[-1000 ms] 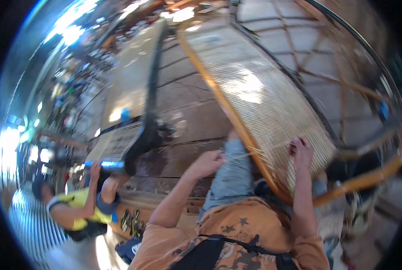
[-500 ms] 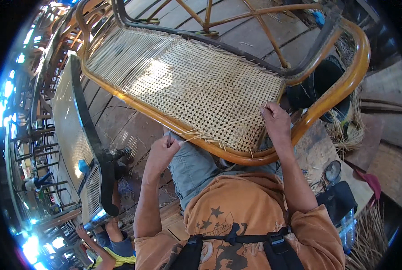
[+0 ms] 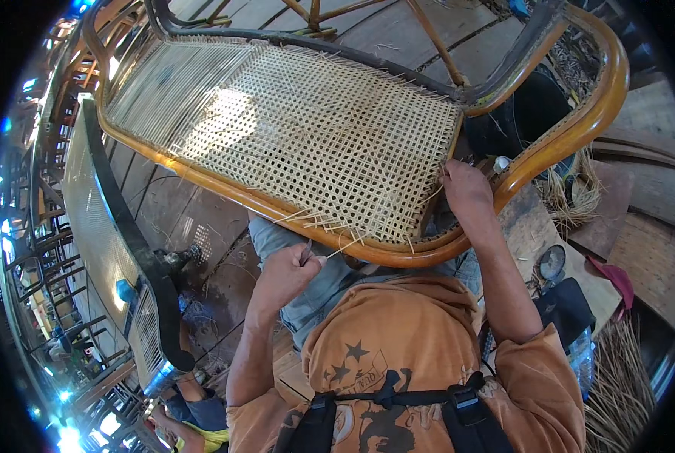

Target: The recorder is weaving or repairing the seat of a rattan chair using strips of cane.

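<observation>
Across my lap lies a long curved chair frame [image 3: 254, 205] of glossy brown rattan, with a woven cane panel [image 3: 307, 143] filling it. My left hand [image 3: 283, 278] is closed just below the frame's near rail, pinching a thin cane strand [image 3: 343, 248] that runs up to the panel's edge. A small dark pointed piece sticks up from that fist; its kind is unclear. At the panel's right end, my right hand [image 3: 469, 195] is closed with its fingertips against the edge of the weave. What those fingers grip is hidden. Loose strand ends stick out along the near edge.
A second caned frame [image 3: 99, 219] with a dark rim stands at left, beside another person's arm [image 3: 182, 426]. A black bucket [image 3: 515, 113] is behind the right end. Cane bundles [image 3: 620, 377], a round dish [image 3: 552, 262] and a red cloth [image 3: 613, 281] lie at right.
The chair frame has shifted left in view. My left hand has moved slightly right and nearer to me, still pinching the strand. My right hand stays at the panel's right edge.
</observation>
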`<state>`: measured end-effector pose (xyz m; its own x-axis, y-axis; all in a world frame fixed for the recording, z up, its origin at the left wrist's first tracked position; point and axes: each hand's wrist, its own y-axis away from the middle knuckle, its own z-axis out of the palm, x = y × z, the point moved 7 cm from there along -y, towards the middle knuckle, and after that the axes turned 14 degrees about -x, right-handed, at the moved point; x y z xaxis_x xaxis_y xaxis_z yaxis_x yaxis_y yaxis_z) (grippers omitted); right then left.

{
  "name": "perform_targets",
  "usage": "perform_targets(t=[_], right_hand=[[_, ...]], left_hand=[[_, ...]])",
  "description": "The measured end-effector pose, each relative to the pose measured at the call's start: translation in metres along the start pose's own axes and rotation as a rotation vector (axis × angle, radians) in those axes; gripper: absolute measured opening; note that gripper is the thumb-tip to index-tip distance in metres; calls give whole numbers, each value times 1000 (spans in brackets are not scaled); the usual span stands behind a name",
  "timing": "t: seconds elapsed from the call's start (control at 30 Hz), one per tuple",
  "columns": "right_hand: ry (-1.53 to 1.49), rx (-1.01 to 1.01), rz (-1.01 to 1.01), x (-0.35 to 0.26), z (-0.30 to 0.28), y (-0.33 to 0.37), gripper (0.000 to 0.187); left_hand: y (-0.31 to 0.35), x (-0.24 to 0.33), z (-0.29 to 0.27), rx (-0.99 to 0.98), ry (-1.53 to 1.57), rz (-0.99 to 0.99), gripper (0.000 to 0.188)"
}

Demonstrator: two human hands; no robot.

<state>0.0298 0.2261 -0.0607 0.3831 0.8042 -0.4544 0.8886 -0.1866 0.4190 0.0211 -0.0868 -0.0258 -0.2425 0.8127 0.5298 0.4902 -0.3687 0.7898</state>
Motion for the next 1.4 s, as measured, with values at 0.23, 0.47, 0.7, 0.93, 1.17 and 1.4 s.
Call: perform_targets(t=[0.23,0.47,0.7,0.93,1.17,1.4], right_hand=[[-76,-23,14,8,5,-10,12],[-1353,-39,-63,3,-26,-14,8],[-1378,-9,-104,18,-31,-17,8],[-1380,127,-72,22,-36,-11,8],[-1378,168,-173,20,-45,-10,9],[-368,559,-279,-60,-99,42,26]], left_hand=[[-1,-10,5,-8,94,24,27],[-7,16,19,-57,29,100,25],[-8,13,24,0,141,156,20],[-1,18,24,6,210,178,12],[-5,14,26,48,171,165,21],[-15,35,24,186,124,88,22]])
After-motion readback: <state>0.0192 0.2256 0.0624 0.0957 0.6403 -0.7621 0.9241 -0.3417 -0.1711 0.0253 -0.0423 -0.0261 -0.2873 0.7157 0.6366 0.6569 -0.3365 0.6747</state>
